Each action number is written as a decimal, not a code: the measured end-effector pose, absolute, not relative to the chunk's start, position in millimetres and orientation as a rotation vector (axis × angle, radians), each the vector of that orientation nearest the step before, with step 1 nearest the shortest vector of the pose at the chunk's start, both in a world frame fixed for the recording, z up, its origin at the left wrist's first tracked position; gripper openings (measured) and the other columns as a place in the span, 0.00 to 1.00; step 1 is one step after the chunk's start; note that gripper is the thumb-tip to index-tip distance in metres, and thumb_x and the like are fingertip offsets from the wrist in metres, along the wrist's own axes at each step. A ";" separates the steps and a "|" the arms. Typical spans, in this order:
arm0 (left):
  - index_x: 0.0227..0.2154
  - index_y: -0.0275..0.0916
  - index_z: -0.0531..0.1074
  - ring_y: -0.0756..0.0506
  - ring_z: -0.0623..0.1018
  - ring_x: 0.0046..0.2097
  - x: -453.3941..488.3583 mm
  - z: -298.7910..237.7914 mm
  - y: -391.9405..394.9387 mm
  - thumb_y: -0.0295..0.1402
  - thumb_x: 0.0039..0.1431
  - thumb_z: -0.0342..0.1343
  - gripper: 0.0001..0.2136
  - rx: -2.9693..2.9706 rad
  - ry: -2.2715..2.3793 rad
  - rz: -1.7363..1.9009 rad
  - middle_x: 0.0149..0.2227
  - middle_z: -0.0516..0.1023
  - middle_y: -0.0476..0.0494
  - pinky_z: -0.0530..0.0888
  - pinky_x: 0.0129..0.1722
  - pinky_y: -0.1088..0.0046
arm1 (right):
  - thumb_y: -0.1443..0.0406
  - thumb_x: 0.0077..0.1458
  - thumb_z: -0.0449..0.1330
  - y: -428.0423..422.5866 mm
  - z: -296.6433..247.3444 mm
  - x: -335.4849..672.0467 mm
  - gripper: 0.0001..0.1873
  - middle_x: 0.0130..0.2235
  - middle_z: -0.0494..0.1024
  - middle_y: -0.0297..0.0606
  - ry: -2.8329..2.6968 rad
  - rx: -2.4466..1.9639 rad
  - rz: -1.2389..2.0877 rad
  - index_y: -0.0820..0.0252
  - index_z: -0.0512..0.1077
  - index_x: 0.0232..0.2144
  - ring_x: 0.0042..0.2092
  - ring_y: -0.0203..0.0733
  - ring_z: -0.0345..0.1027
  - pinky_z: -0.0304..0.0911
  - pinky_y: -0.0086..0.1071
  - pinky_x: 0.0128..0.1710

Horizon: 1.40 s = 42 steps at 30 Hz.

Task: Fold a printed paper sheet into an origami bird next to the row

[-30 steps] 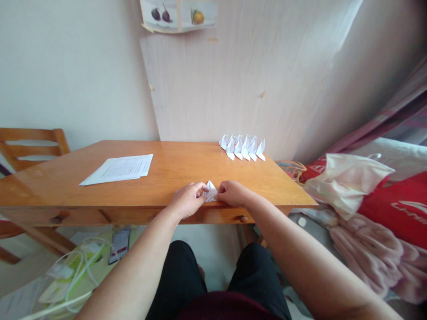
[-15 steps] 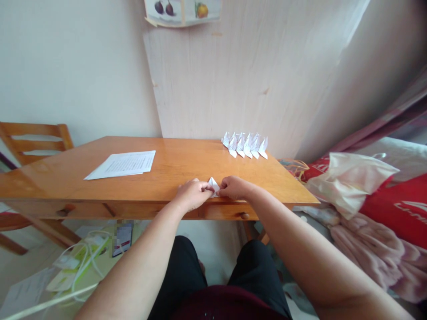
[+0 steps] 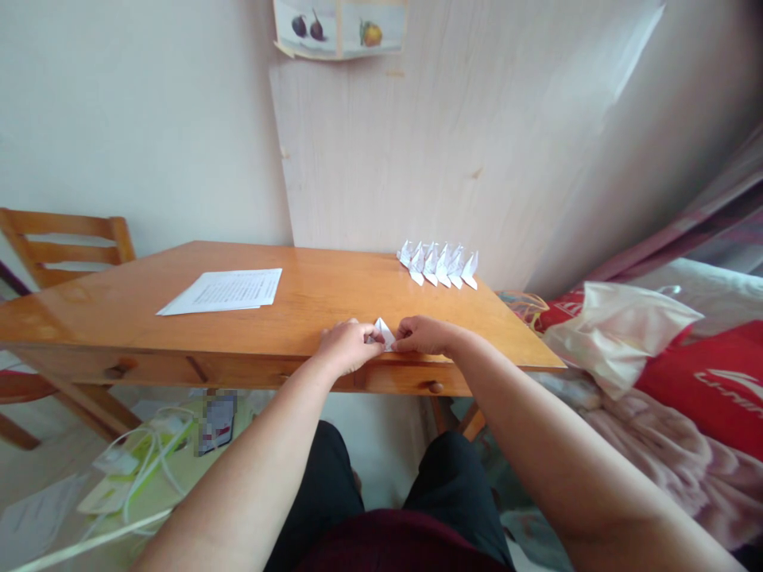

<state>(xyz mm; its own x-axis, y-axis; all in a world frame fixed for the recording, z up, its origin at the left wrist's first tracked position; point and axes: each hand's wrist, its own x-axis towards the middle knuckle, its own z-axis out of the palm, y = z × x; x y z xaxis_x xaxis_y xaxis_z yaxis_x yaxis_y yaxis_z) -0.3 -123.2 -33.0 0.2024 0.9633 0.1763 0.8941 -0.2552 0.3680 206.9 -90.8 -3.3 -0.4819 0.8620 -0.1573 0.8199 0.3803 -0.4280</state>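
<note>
A small folded piece of white paper (image 3: 385, 330), pointed at the top, lies at the front edge of the wooden table (image 3: 322, 290). My left hand (image 3: 351, 345) pinches its left side between thumb and fingers. From the right, my right hand (image 3: 420, 335) has its fingertips closed on the lower right side of the paper. The fingers cover parts of its lower edge. Farther back on the right stand several folded white paper figures (image 3: 443, 264) with pointed tips, grouped closely in rows.
A stack of printed sheets (image 3: 230, 290) lies on the table's left. Drawers with a round knob (image 3: 435, 387) are under the front edge. At left is a wooden chair (image 3: 71, 242); below, white cables (image 3: 156, 461) and a phone (image 3: 219, 425). A red bag (image 3: 709, 381) sits at right.
The camera view has shifted slightly. Both hands stay at the folded paper, and slightly more of the paper shows between them now.
</note>
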 end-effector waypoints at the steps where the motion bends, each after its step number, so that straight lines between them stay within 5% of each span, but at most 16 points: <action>1: 0.39 0.55 0.80 0.39 0.77 0.41 -0.3 -33.3 -122.6 0.52 0.53 0.57 0.15 2.282 1.793 0.557 0.39 0.81 0.47 0.65 0.40 0.66 | 0.57 0.52 0.63 -90.9 -3.2 206.0 0.14 0.35 0.78 0.34 -2.543 -1.550 0.694 0.61 0.74 0.37 0.33 0.36 0.66 0.55 0.26 0.28; 15: 0.41 0.47 0.81 0.39 0.77 0.41 -1.5 -33.0 -119.7 0.51 0.51 0.60 0.19 2.192 1.692 0.577 0.38 0.81 0.43 0.67 0.43 0.66 | 0.54 0.52 0.63 -104.7 13.5 191.0 0.18 0.38 0.79 0.37 -2.623 -1.703 0.556 0.60 0.75 0.40 0.36 0.40 0.70 0.56 0.27 0.29; 29: 0.42 0.43 0.81 0.43 0.79 0.42 -14.4 -32.7 -106.1 0.38 0.53 0.57 0.15 2.131 1.316 0.525 0.39 0.84 0.50 0.72 0.45 0.71 | 0.60 0.47 0.66 -109.9 25.6 165.3 0.15 0.43 0.81 0.45 -2.679 -1.699 0.397 0.60 0.78 0.37 0.42 0.48 0.73 0.59 0.29 0.33; 42: 0.44 0.43 0.81 0.43 0.77 0.44 -21.6 -33.9 -100.9 0.38 0.52 0.57 0.17 2.094 1.177 0.492 0.44 0.83 0.49 0.70 0.50 0.68 | 0.70 0.50 0.59 -112.9 18.8 157.7 0.02 0.28 0.78 0.36 -2.515 -1.627 0.923 0.63 0.73 0.28 0.27 0.34 0.70 0.63 0.24 0.26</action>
<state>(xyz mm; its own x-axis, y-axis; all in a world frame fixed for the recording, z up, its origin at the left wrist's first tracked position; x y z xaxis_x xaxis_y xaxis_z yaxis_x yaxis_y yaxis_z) -21.6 -100.9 -33.9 0.5202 0.8540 -0.0017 0.5988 -0.3633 0.7138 157.7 -112.9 18.8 -0.4611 0.8350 -0.3003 0.8310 0.2876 -0.4762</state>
